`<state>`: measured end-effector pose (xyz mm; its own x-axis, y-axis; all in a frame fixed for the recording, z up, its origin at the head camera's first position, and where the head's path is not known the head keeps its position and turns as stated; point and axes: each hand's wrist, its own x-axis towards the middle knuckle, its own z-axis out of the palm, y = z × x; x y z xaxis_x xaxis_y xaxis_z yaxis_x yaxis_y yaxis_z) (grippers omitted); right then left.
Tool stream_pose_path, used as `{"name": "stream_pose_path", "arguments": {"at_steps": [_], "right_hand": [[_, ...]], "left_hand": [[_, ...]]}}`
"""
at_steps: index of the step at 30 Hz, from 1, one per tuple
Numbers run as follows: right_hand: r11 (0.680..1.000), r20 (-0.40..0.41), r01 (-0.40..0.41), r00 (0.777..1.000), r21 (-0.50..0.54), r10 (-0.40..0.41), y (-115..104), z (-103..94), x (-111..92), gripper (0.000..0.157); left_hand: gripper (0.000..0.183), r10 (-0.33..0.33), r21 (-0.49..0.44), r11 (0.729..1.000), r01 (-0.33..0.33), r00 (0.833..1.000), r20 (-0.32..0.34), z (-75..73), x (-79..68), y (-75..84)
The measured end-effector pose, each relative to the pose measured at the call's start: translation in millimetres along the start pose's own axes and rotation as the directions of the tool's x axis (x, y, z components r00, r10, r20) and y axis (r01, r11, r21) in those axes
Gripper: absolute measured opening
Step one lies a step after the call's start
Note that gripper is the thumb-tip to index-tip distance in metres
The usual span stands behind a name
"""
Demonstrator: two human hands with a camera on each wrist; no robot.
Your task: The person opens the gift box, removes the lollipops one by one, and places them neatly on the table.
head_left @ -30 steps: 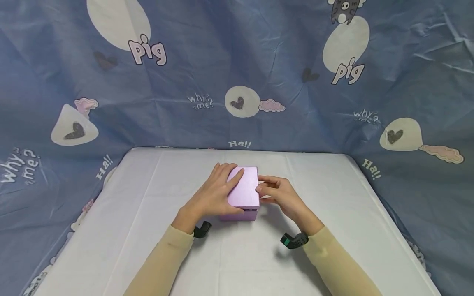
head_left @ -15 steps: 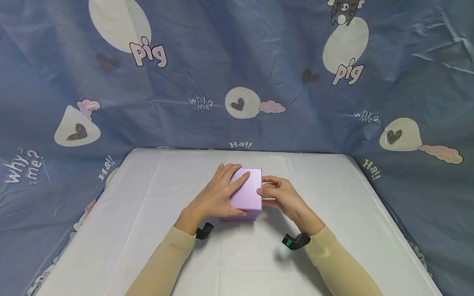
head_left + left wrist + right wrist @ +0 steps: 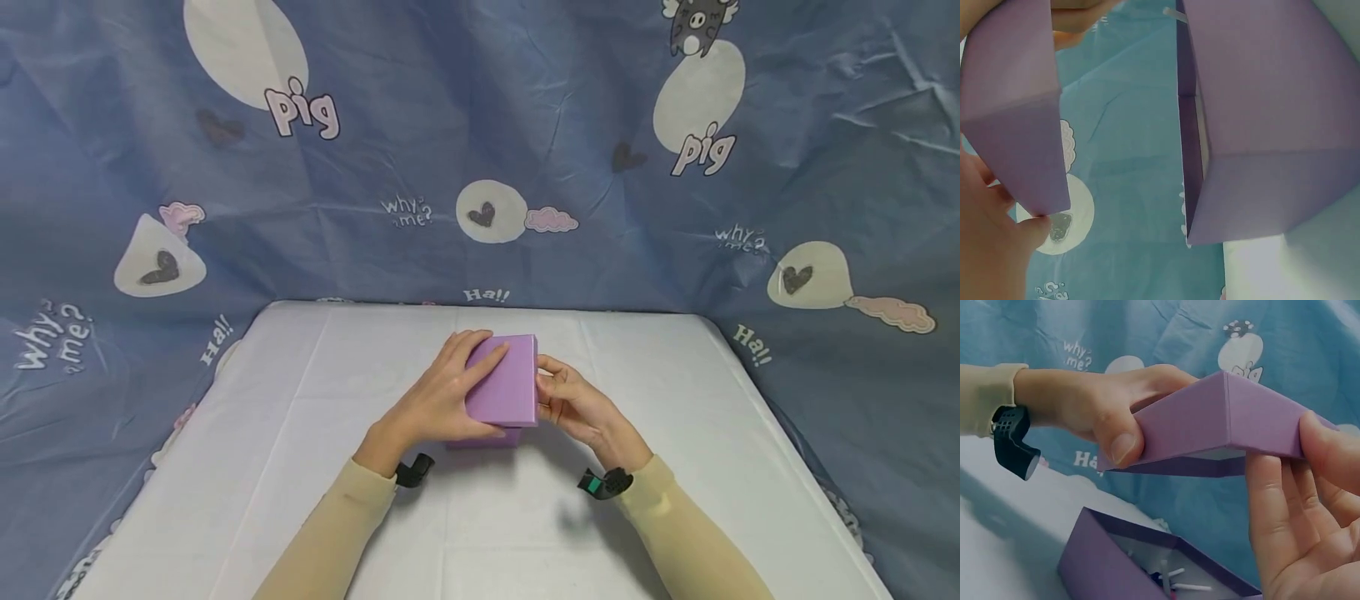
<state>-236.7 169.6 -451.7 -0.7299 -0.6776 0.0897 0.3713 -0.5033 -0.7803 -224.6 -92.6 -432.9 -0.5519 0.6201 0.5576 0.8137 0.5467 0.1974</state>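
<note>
A purple box lid (image 3: pixel 501 392) is held up above its purple box base (image 3: pixel 1094 569), with a gap between them in both wrist views. My left hand (image 3: pixel 435 404) spans the lid, thumb at the near side and fingers over the far side and top. From the right, my right hand (image 3: pixel 581 408) pinches the lid's edge, its thumb (image 3: pixel 1322 440) on the outer wall and fingers under the rim. Inside the uncovered base, the right wrist view shows thin white sticks (image 3: pixel 1191 587) and some dark bits; the rest is hidden by its walls.
The box base stands on a table covered with a white cloth (image 3: pixel 480 533). A blue printed curtain (image 3: pixel 360 250) hangs behind and along both sides. Each wrist carries a black camera mount (image 3: pixel 606 483).
The lid has risen off the base and shifted slightly right, tilting a little. Both hands moved with it; the right fingers now curl under its edge.
</note>
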Motion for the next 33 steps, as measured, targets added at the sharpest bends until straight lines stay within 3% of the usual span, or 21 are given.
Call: {"name": "stream_pose_path", "arguments": {"at_steps": [2, 4, 6, 7, 8, 9, 11, 13, 14, 15, 17, 21, 25, 28, 33], "right_hand": [[1.000, 0.029, 0.005, 1.000, 0.029, -0.005, 1.3, -0.6, 0.5, 0.028], [0.999, 0.041, 0.007, 0.999, 0.051, -0.009, 2.5, -0.9, 1.2, 0.028], [0.998, 0.045, 0.007, 0.999, 0.065, -0.009, 3.6, -1.4, 2.4, 0.029], [0.998, 0.046, 0.005, 0.999, 0.070, -0.008, 4.2, -1.5, 3.1, 0.029], [0.997, 0.047, 0.004, 0.999, 0.076, -0.008, 4.8, -1.6, 3.5, 0.029], [0.996, 0.047, 0.002, 0.999, 0.084, -0.006, 5.4, -1.8, 3.9, 0.029], [0.995, 0.047, -0.003, 0.999, 0.095, -0.002, 6.6, -2.4, 4.4, 0.028], [0.995, 0.039, -0.010, 0.999, 0.098, 0.006, 7.8, -2.7, 4.4, 0.028], [0.996, 0.032, -0.014, 0.999, 0.093, 0.011, 8.4, -3.1, 4.4, 0.028], [0.996, 0.021, -0.020, 1.000, 0.086, 0.019, 8.8, -3.1, 4.4, 0.028], [0.998, -0.010, -0.033, 0.999, 0.059, 0.034, 9.2, -2.4, 4.5, 0.030], [0.999, -0.117, -0.051, 0.992, -0.017, 0.049, 8.0, 0.7, 4.7, 0.031], [0.989, -0.213, -0.071, 0.976, -0.126, 0.043, 4.9, 4.5, 5.2, 0.034], [0.962, -0.250, -0.101, 0.967, -0.252, 0.036, 3.7, 7.4, 6.7, 0.037], [0.873, -0.283, -0.133, 0.959, -0.470, -0.006, 3.7, 18.1, 9.8, 0.042]], "left_hand": [[0.116, -0.036, -0.070, 0.997, 0.037, 0.999, 0.026, -1.7, -0.6, 1.3], [0.111, -0.112, -0.174, 0.978, 0.119, 0.992, 0.050, -4.2, -0.9, 1.8], [0.104, -0.235, -0.288, 0.927, 0.242, 0.970, 0.060, -8.0, -0.7, 0.8], [0.099, -0.316, -0.361, 0.876, 0.319, 0.946, 0.070, -10.2, -0.4, 0.0], [0.095, -0.402, -0.438, 0.807, 0.396, 0.912, 0.082, -12.5, 0.0, -0.8], [0.092, -0.486, -0.523, 0.713, 0.466, 0.867, 0.109, -14.8, 0.6, -1.8], [0.085, -0.628, -0.649, 0.498, 0.575, 0.756, 0.187, -19.4, 1.2, -3.5], [0.079, -0.707, -0.728, 0.275, 0.628, 0.645, 0.290, -23.2, 0.5, -5.3], [0.076, -0.724, -0.740, 0.194, 0.644, 0.603, 0.335, -25.1, -0.3, -6.3], [0.073, -0.733, -0.743, 0.134, 0.656, 0.570, 0.371, -27.0, -1.9, -7.5], [0.070, -0.738, -0.739, 0.074, 0.669, 0.536, 0.411, -30.7, -6.2, -10.2], [0.066, -0.738, -0.732, 0.040, 0.680, 0.514, 0.437, -37.9, -15.4, -15.3], [0.063, -0.734, -0.735, 0.027, 0.677, 0.513, 0.445, -41.5, -21.0, -18.0], [0.060, -0.742, -0.749, 0.046, 0.661, 0.524, 0.418, -42.8, -24.9, -18.3], [0.053, -0.770, -0.775, 0.102, 0.623, 0.543, 0.335, -45.9, -35.4, -16.3]]}}
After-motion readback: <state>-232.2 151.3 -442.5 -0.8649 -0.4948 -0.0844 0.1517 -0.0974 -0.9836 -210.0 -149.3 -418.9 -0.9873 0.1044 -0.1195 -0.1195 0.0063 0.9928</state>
